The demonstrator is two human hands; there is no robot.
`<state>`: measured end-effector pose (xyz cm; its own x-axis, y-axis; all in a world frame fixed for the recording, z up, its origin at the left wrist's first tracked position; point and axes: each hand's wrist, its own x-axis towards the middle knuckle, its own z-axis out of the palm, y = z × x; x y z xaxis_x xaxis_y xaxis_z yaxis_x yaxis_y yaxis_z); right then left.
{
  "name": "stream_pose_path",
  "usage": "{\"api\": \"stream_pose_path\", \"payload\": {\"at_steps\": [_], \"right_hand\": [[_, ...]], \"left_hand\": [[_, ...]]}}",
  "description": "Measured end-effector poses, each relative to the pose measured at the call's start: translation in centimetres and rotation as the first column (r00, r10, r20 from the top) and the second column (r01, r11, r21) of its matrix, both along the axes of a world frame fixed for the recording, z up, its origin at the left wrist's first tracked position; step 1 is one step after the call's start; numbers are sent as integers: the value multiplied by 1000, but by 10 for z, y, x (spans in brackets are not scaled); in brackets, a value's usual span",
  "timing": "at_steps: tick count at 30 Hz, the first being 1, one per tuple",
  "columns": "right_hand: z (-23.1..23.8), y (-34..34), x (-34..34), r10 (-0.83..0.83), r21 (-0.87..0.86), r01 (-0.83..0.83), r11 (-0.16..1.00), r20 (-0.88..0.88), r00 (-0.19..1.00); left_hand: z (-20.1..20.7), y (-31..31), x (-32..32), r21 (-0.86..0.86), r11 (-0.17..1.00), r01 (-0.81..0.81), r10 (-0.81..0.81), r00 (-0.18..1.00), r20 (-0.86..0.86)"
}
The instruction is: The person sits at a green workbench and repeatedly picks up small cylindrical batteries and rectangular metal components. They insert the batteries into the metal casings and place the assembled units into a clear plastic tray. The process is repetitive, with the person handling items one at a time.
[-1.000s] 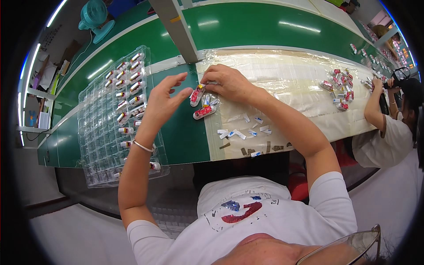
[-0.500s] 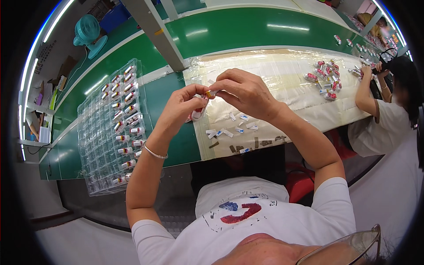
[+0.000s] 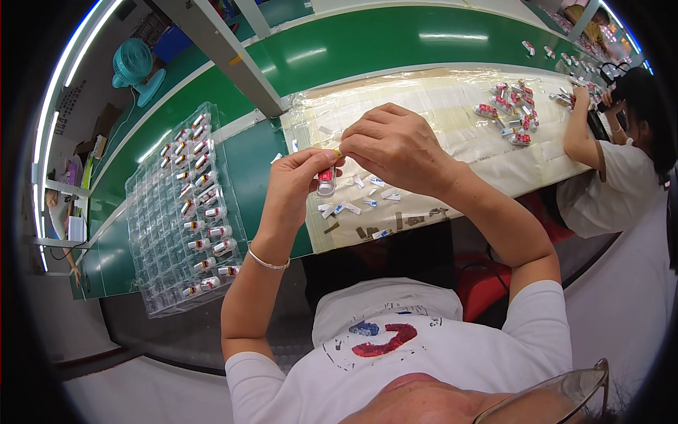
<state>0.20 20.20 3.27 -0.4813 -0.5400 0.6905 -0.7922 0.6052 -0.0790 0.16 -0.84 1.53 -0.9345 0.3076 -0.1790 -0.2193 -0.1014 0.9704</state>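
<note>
The left hand (image 3: 298,173) is nearly closed, thumb and fingers gripping a red-and-white piece (image 3: 325,184) above the left part of the mat (image 3: 431,180). The right hand (image 3: 397,145), above the mat too, has its thumb and fingers pinched together at the piece's yellow end, meeting the left fingertips; its palm is hidden. Nearer the mat's front edge lie loose white strips (image 3: 352,208), with brown tape (image 3: 399,226) along that edge. A pile (image 3: 510,112) of similar pieces sits on the mat's right part. Left of the mat stands a clear tray (image 3: 152,233), part-filled. Right of it, a co-worker (image 3: 607,184) reaches toward more pieces.
</note>
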Motion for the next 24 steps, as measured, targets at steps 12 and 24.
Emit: {"api": "stream_pose_path", "payload": {"at_steps": [12,24], "right_hand": [[6,-6,-2,36,63,-41,997,73,997],[7,-7,-6,76,62,-82,995,88,993]], "left_hand": [[-4,0,4,-32,998,-49,46,993,-110],[-5,0,5,-22,998,-60,56,985,-163]]}}
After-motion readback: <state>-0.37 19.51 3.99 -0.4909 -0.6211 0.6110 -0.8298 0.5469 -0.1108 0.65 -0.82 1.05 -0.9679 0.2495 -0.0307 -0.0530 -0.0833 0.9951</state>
